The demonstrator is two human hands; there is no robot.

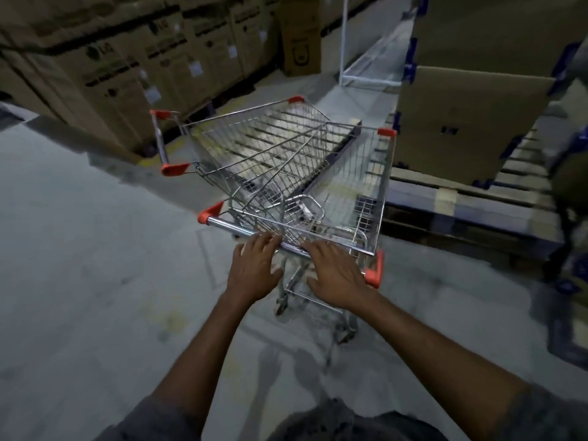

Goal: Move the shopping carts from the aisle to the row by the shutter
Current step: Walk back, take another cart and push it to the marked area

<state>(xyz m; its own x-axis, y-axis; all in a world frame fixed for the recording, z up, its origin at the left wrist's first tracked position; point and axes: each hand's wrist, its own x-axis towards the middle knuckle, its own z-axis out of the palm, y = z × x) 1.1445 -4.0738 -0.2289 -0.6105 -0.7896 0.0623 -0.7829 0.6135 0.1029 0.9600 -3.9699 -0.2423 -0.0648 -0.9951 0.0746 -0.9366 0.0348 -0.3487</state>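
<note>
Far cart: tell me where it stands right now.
Head view, centre-left: the far cart stands angled, left of and beyond the near cart, before the cardboard boxes on the left.

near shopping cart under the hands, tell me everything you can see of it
The near shopping cart is a shiny wire-mesh basket on a metal frame with small wheels, upright and empty on the grey floor. Its chrome handle has orange end caps. The left hand and right hand rest on the handle, fingers laid straight over it. A second cart crowds its left side; whether they touch is unclear.
</note>
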